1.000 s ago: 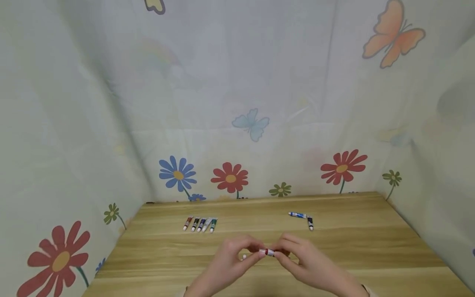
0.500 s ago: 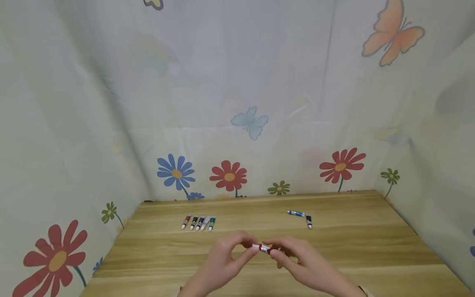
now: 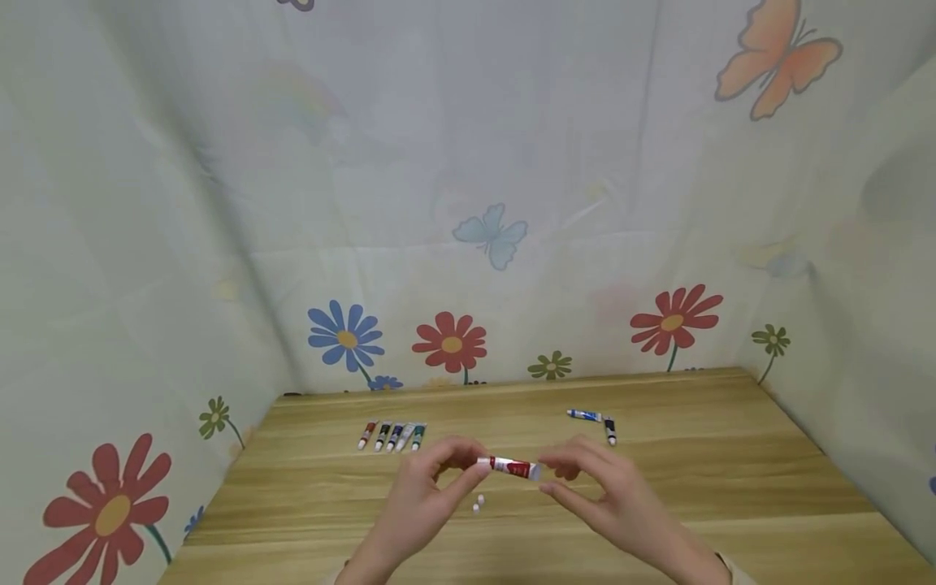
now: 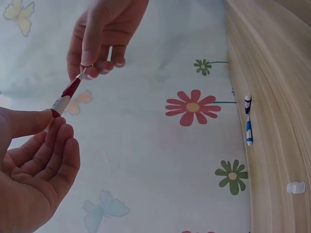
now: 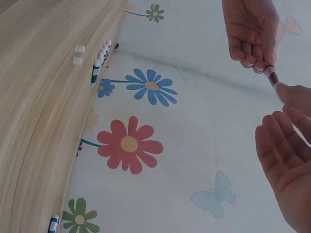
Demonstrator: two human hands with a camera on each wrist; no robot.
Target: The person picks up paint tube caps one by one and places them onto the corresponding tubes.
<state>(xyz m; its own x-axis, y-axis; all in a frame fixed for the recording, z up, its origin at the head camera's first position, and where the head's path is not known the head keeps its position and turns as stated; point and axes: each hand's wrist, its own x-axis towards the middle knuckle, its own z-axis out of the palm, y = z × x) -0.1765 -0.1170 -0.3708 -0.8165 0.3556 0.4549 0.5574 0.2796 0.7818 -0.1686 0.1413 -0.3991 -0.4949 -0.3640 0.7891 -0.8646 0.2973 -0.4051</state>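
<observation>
We're watching a slim red-and-silver paint tube, flat-tailed, held above the wood-grain bench! The left hand pinches its narrow end; the right hand's grip stands slightly parted at the tail. Two stubby white caps lie below; we can't read the label.

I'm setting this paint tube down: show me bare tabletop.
Bare tabletop lies between the green paint tube and the blue tube, and right of the dark tube beside it. Crowded: the five-tube row at left; nearer lie two white caps.
</observation>
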